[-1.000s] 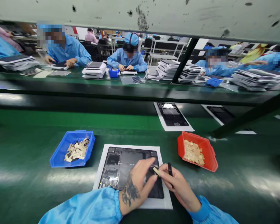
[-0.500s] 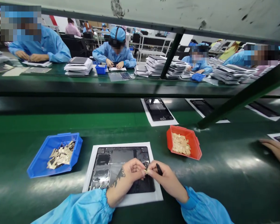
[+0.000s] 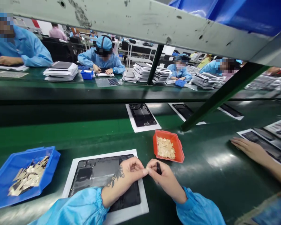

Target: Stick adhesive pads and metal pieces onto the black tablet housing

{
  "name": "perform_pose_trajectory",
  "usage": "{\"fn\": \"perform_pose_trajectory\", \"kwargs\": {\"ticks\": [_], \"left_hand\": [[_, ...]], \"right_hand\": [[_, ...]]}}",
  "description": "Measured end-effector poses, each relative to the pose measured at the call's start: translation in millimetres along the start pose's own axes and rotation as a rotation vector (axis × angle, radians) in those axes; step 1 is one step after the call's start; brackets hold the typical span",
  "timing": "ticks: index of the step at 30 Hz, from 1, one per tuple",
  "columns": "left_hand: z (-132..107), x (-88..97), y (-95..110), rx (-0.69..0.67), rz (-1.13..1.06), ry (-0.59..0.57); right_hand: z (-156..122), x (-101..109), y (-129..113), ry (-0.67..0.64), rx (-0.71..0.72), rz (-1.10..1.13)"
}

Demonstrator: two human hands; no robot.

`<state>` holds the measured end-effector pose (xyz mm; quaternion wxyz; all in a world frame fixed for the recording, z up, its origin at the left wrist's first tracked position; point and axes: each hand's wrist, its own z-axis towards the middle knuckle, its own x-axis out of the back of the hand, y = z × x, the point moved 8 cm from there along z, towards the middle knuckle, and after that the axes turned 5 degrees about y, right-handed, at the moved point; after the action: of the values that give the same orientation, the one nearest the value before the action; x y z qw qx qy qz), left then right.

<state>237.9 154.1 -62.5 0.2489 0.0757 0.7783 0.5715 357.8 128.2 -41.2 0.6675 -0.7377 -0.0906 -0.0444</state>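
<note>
Head view: left hand (image 3: 127,173) pinched closed, contents hidden, meeting right hand (image 3: 165,178), which grips a black tool (image 3: 158,168); fingertip work, seemingly, beside the opened tablet (image 3: 84,175), next calling for steadiness.

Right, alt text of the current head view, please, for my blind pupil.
A person's left hand, over a flat black rectangular device on white paper, meets the right hand, which holds a slim black object, at the fingertips. A blue plastic bin of tan and black pieces stands left, a red plastic bin beyond.
</note>
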Motion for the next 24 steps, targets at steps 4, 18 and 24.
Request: {"fn": "perform_pose_trajectory", "kwargs": {"ticks": [4, 18, 24], "left_hand": [[14, -15.8, 1, 0.024, 0.016, -0.067], [75, -36.6, 32, -0.242, 0.254, 0.144], [102, -77.8, 39, -0.428, 0.418, 0.062]], "right_hand": [[0, 14, 7, 0.015, -0.023, 0.049], [-11, 112, 17, 0.657, 0.067, 0.046], [-16, 124, 12, 0.774, 0.165, 0.064]]}}
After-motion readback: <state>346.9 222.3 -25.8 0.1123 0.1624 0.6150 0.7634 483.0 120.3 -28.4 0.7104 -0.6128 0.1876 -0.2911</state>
